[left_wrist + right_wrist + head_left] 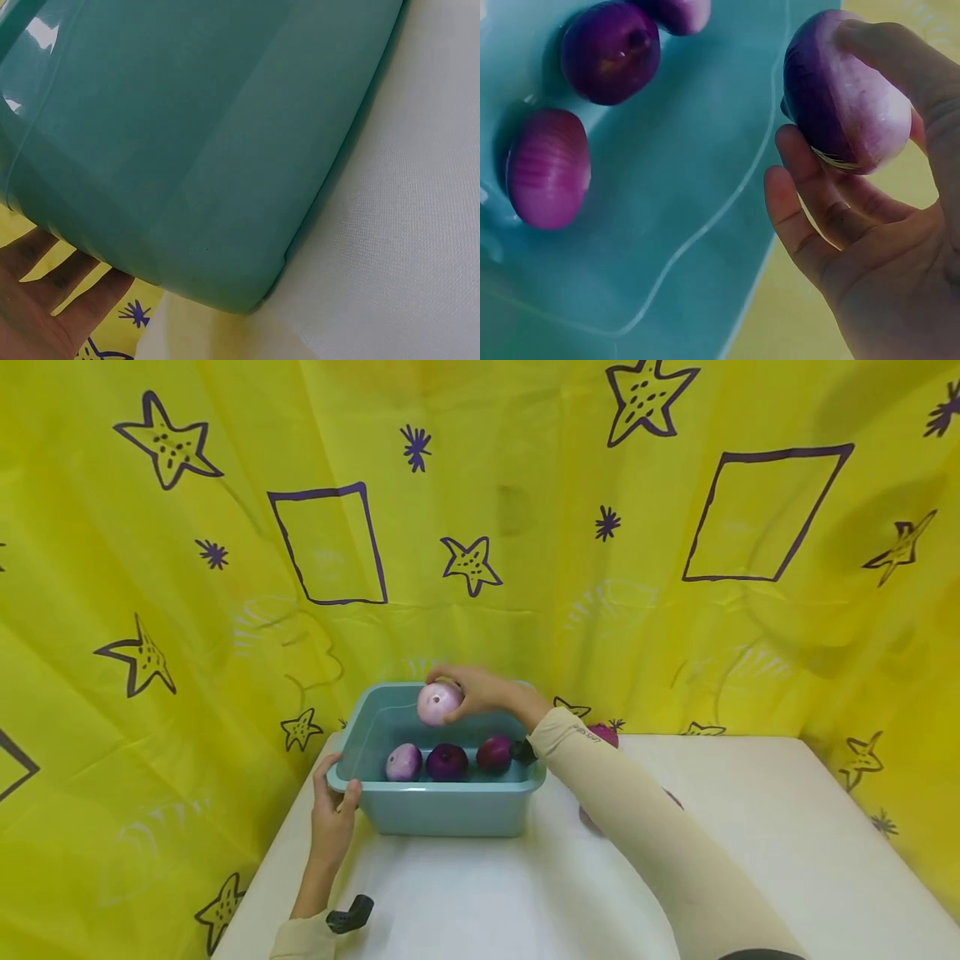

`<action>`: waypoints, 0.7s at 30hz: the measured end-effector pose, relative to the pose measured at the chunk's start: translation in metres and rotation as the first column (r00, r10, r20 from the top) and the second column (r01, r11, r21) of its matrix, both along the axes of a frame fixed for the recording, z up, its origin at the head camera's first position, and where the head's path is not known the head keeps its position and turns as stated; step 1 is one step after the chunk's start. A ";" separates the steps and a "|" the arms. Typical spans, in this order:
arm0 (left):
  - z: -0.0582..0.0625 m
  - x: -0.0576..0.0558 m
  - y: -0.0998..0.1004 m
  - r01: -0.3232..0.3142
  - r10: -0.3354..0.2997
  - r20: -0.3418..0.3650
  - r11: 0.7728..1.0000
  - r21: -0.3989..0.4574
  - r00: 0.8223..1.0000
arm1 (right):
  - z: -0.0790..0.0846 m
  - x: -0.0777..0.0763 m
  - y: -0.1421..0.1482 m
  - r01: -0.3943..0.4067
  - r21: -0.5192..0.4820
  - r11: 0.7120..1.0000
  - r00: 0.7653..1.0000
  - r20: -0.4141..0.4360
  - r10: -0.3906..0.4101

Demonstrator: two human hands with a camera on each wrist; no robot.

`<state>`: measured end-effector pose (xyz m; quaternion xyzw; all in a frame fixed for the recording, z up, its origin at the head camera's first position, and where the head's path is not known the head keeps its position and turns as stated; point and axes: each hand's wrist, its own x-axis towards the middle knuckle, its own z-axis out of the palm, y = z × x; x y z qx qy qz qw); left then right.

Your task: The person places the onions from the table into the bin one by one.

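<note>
A purple-and-white onion [438,702] is held by my right hand [480,689] above the blue-green plastic tub [450,812]. In the right wrist view the thumb lies across the top of this onion [847,94], and the fingers support it from below. Three onions lie on the tub floor: a pale one [403,762] at the left, a dark purple one [447,762] in the middle and a reddish one [493,753] at the right. My left hand [333,822] grips the tub's front left corner, thumb by the rim; its fingers [71,279] show along the outer wall.
A red onion [604,734] sits at the table's back edge, right of the tub. Another onion [591,821] is mostly hidden by my right sleeve [645,827]. The white table [457,893] meets a yellow patterned curtain [525,635] behind and at the sides.
</note>
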<state>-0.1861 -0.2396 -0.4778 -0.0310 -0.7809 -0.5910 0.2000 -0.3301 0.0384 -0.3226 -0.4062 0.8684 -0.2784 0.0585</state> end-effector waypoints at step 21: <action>-0.004 -0.003 -0.001 -0.001 0.001 0.002 1.000 -0.026 1.000 | -0.009 0.001 -0.007 0.032 0.034 0.999 0.992 0.118 -0.036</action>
